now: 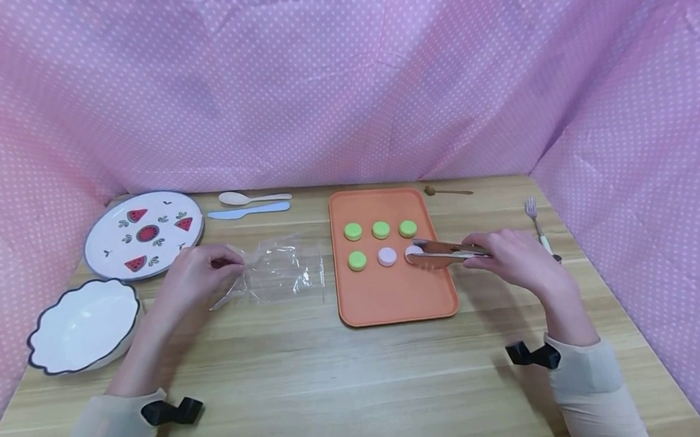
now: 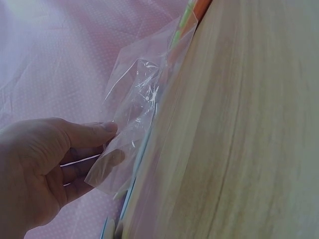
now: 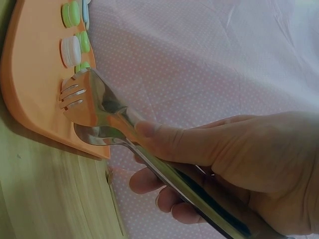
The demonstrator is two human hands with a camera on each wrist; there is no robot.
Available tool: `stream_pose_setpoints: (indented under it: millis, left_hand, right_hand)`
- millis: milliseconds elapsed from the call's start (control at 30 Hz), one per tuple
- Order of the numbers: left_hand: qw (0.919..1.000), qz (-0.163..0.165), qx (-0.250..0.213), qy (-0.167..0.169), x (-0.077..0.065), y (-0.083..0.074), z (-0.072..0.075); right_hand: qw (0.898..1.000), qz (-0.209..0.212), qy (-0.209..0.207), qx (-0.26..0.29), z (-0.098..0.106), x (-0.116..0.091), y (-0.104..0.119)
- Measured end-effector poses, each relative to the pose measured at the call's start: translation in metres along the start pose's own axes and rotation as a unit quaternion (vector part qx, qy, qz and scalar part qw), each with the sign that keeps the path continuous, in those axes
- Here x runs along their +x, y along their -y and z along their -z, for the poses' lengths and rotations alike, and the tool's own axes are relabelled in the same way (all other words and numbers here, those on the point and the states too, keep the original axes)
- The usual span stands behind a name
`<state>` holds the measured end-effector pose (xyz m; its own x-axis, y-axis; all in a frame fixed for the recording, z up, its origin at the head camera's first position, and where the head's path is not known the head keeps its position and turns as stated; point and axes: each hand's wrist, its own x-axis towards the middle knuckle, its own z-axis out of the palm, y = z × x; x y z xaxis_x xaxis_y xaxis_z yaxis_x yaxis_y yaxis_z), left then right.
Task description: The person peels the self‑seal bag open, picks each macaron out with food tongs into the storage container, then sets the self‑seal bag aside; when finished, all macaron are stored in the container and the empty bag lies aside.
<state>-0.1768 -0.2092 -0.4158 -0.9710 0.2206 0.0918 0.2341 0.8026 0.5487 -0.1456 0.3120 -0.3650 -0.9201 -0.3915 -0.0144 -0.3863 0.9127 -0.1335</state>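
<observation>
My left hand pinches one edge of a clear plastic bag between thumb and fingers; in the left wrist view the thumb and fingertips show against the film. My right hand grips metal tongs, which reach over the right side of an orange tray. The tong heads stand around a pale pink macaron, mostly hidden by them; whether they squeeze it I cannot tell. Another pale pink macaron lies to its left, and several green macarons sit on the tray.
At left are a watermelon-patterned plate and a scalloped white bowl. A white spoon and a blue knife lie at the back. Right of the tray are a honey dipper and a fork. Pink dotted cloth surrounds the table.
</observation>
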Motion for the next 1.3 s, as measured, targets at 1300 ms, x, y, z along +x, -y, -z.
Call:
stream_pose_setpoints:
  millis: [1300]
  left_hand:
    - [0.9999, -0.005, 0.013, 0.003, 0.0006, 0.0011, -0.0011]
  right_hand:
    - [1.000, -0.015, 0.012, 0.021, 0.0020, 0.0001, -0.0005]
